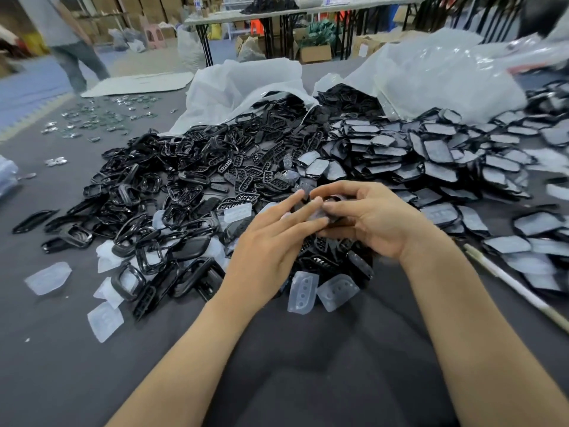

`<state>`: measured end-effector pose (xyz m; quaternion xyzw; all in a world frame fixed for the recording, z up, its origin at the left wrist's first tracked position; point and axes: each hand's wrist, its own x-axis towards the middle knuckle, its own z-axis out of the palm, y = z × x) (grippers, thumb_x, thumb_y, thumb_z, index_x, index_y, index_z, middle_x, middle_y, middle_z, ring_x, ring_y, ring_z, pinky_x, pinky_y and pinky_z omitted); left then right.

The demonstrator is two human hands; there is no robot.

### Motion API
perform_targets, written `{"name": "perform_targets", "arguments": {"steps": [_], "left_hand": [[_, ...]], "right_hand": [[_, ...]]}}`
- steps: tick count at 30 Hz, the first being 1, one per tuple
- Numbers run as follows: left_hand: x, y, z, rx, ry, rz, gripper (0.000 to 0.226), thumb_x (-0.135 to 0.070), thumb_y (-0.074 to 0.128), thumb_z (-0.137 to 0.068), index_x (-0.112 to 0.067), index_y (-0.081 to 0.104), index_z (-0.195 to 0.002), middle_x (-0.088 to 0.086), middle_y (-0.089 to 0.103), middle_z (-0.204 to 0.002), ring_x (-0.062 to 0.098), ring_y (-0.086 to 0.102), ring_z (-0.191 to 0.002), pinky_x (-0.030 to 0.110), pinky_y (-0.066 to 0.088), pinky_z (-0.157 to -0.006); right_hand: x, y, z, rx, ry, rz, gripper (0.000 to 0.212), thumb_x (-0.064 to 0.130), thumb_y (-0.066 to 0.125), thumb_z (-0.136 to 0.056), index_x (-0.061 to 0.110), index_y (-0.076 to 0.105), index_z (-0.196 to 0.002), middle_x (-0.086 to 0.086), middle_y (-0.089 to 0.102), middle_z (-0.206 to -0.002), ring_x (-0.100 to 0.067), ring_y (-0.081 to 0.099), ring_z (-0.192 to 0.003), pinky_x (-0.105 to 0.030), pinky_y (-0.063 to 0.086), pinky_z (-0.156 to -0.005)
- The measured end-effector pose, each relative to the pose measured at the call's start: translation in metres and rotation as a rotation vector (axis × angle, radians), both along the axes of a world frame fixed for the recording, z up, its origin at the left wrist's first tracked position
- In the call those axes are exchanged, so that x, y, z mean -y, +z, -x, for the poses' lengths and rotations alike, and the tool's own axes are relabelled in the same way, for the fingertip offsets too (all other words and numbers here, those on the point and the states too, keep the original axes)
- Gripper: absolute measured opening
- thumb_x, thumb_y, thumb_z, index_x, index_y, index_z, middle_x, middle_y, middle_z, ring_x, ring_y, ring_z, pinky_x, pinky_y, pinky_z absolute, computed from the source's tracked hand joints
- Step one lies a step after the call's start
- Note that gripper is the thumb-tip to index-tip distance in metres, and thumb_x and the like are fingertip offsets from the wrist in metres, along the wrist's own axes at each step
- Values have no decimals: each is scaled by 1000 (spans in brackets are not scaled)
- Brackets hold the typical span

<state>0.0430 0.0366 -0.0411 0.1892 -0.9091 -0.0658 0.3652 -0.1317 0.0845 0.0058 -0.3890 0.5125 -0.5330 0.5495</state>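
**Head view: two hands working a small part at the near edge of a heap of plastic pieces.**

The right hand (pixel 369 220) is curling its fingers and thumb round a small dark part (pixel 331 211), which is sitting between the two hands just above the near edge of the heap; its detail is blurred. The left hand (pixel 271 238) is laying nearly straight fingers against the part from the left, gripping nothing. Black frames (pixel 147 192) are lying heaped to the left, pale-faced shells (pixel 431 155) are lying in overlapping rows to the right, and clear pads (pixel 303 291) are lying just near of the hands. White bags (pixel 240 84) are gaping at the far side of the heap. A pale rod (pixel 511 282) is lying at the near right on the grey cloth (pixel 308 365). A person (pixel 70 35) is standing mid-stride at the far left.
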Motion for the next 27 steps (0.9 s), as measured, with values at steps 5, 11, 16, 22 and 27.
{"name": "perform_targets", "arguments": {"steps": [5, 11, 16, 22, 27], "left_hand": [[-2, -7, 4, 37, 66, -70, 38, -12, 56, -94, -15, 58, -132, 5, 46, -147, 25, 34, -142, 41, 30, -114], [2, -19, 5, 206, 227, -236, 31, -6, 65, -89, -14, 68, -120, 12, 59, -133, 38, 45, -132, 49, 32, -109], [4, -16, 7, 249, 234, -266, 27, -5, 63, -90, -16, 72, -114, 7, 62, -129, 32, 48, -130, 48, 37, -109], [1, -15, 6, 110, 226, -251, 26, 9, 70, -80, -11, 77, -96, 4, 72, -105, 30, 62, -108, 42, 48, -92], [3, -18, 1, -45, 238, -329, 30, 8, 73, -78, -16, 76, -95, -5, 70, -96, 6, 66, -86, 23, 49, -79]], "right_hand": [[-18, 19, 56, -237, -202, -21, 17, -3, 61, -88, 11, 66, -95, -7, 65, -76, -11, 64, -59, -21, 54, -52], [-72, 20, 174, -479, -697, -172, 21, -10, 63, -84, 7, 55, -74, -9, 56, -79, -17, 57, -60, -17, 49, -40], [-93, -9, 206, -640, -732, -335, 18, -5, 69, -82, -7, 65, -100, -12, 62, -85, -24, 62, -64, -29, 58, -52], [-90, 0, 186, -1331, -630, -493, 19, 21, 72, -83, 13, 65, -98, -9, 66, -106, -20, 62, -86, -30, 46, -74], [-57, 35, 119, -1453, -532, -208, 20, 22, 60, -89, 10, 65, -104, -10, 64, -106, -26, 57, -101, -33, 45, -83]]}}
